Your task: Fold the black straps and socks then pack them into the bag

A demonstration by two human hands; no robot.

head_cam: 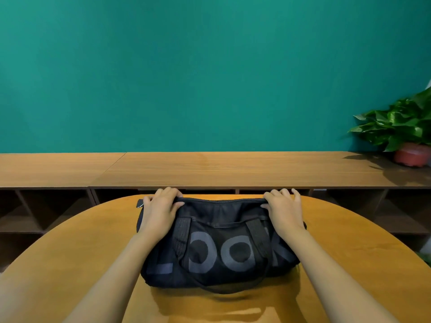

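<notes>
Two bare forearms reach in from the near edge, one on each side of a black duffel bag (217,243) that lies lengthwise across the middle of the rounded wooden desk (349,264). Large grey letters run along the bag's near face, and its near carry handle (224,287) droops down the front onto the desk.

The left hand (161,206) grips the bag's top ridge near the left end, its fingers curled over the far side and its thumb on the near side. The right hand (283,206) clasps the same ridge near the right end, fingers spread and draped over the top, thumb pressed to the near face. A zipper pull (140,203) juts out just left of the left hand.

Beyond the desk runs a long, low wooden shelf unit (210,169) with open cubbies beneath. At its right end stands a leafy potted plant (403,129) in a red pot. A plain teal wall (186,66) fills the background.
</notes>
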